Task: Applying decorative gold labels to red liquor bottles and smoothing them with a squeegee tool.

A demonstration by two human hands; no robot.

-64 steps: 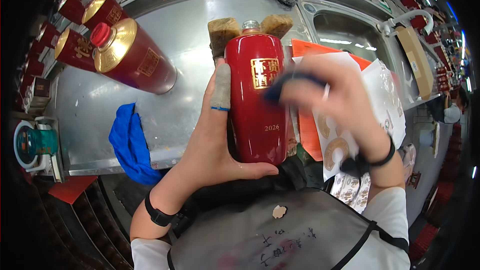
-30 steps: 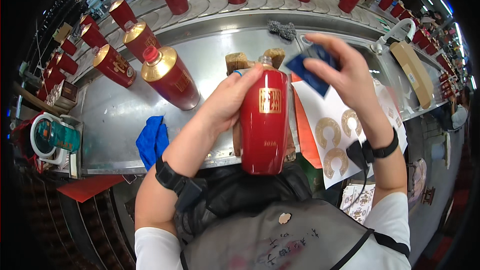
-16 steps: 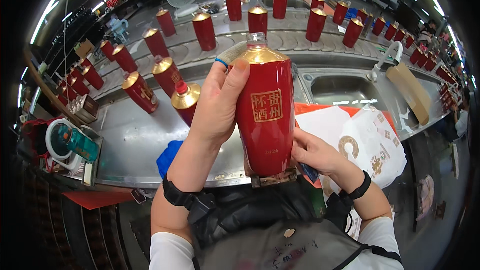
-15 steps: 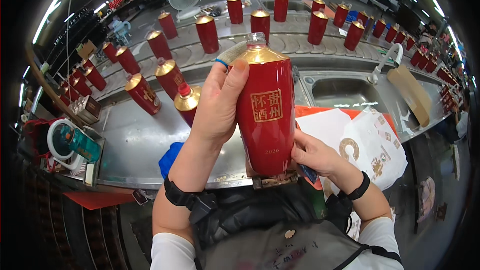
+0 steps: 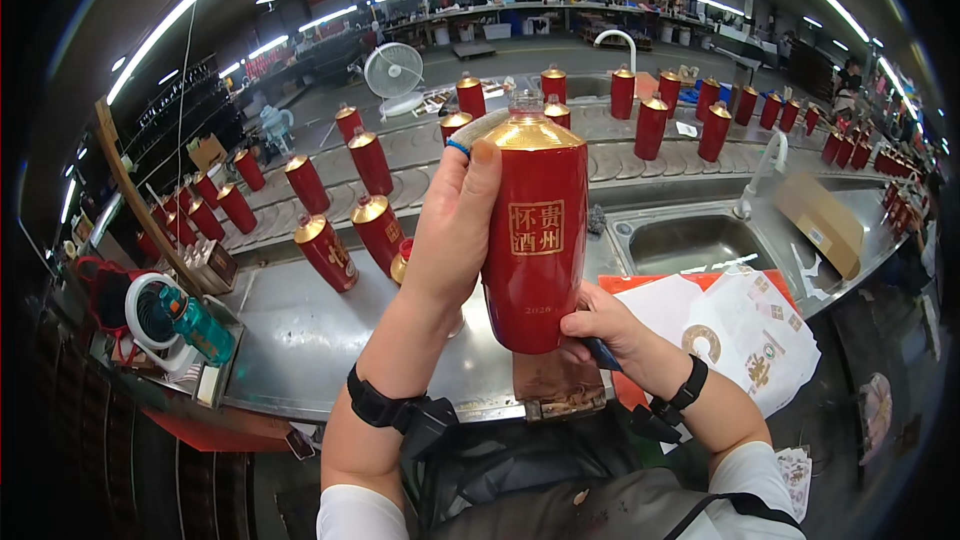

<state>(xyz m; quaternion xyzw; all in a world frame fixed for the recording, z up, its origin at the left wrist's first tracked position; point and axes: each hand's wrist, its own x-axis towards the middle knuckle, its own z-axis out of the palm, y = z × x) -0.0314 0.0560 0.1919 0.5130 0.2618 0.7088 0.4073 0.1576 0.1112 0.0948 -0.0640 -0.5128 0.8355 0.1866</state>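
Upright in front of me is a glossy red bottle (image 5: 535, 285) with a gold shoulder, clear glass neck and gold square print. My left hand (image 5: 460, 210) grips its upper left side, the thumb along the edge. A greyish knitted sleeve (image 5: 487, 127) with a blue band covers a finger of that hand behind the bottle. My right hand (image 5: 605, 325) is closed at the bottle's lower right, thumb against its base. A dark blue object (image 5: 600, 353) shows under those fingers; its kind is unclear. A bottle with a red stopper (image 5: 400, 262) is mostly hidden behind my left wrist.
Two red bottles (image 5: 325, 253) stand on the steel counter (image 5: 290, 340) to the left. Many more line the curved conveyor (image 5: 600, 165). A sink (image 5: 690, 240) and printed white sheets (image 5: 745, 335) lie right; a green water bottle (image 5: 200, 325) and small fan (image 5: 150, 310) stand left.
My view has tilted up, so more of the room shows and the counter sits lower. The bottle stays between both hands, facing the same way. The blue cloth by my left forearm no longer shows.
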